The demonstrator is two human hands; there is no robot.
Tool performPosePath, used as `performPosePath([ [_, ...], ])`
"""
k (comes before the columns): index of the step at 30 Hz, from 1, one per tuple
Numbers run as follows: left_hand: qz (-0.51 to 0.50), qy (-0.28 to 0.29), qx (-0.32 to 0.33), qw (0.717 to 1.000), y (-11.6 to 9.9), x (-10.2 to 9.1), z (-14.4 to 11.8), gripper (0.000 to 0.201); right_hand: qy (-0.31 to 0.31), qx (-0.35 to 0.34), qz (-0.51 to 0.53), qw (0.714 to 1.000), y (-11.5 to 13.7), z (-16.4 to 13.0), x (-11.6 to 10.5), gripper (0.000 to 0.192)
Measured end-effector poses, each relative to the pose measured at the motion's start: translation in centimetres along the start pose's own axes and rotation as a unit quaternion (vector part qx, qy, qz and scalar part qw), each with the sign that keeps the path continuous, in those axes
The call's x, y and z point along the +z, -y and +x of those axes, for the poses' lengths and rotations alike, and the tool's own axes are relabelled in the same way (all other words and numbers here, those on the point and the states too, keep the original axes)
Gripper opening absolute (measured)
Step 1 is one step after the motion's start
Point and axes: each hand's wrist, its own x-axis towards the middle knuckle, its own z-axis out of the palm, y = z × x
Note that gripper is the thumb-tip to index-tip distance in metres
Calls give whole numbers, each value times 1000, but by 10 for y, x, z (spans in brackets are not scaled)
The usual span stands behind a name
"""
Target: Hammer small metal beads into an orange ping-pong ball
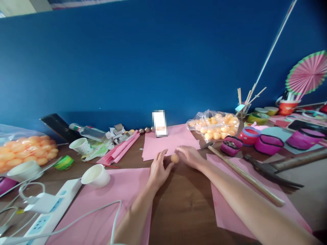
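Dark brown wooden table against a deep blue wall; matte pink paper sheets spread flat; a small round orange ball sits mid-table, smooth and glossy; left hand half open, fingertips brushing it; right hand loosely curled, touching its other side.

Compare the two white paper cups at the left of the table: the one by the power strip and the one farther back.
The near cup lies tipped on its side, mouth toward the camera, on pink paper; the far cup stands upright on the wooden table. The near cup looks plain white; the far cup seems faintly patterned. Both are empty as far as shows.
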Motion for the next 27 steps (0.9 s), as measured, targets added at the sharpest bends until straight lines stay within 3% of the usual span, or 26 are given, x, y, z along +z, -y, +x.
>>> performPosePath([
  [6, 35, 28, 24, 999, -2, -1, 0, 46, 19, -69, 50, 996, 8, 1, 5, 26],
  [9, 25, 4, 24, 999, -2, -2, 1, 43, -18, -49, 3, 999, 6, 2, 5, 26],
  [12, -13, -30, 13, 999, -1, -3, 2, 40, -58, -26, -87, 994, 1, 4, 4, 24],
  [18, -122, -88, -57, 987, 11, 2, 4, 32, -49, -11, -170, 984, -9, 6, 11, 23],
  [27, -201, -63, -92, 973, 11, 0, 7, 39, -37, -37, -190, 980, -11, 6, 14, 18],
])
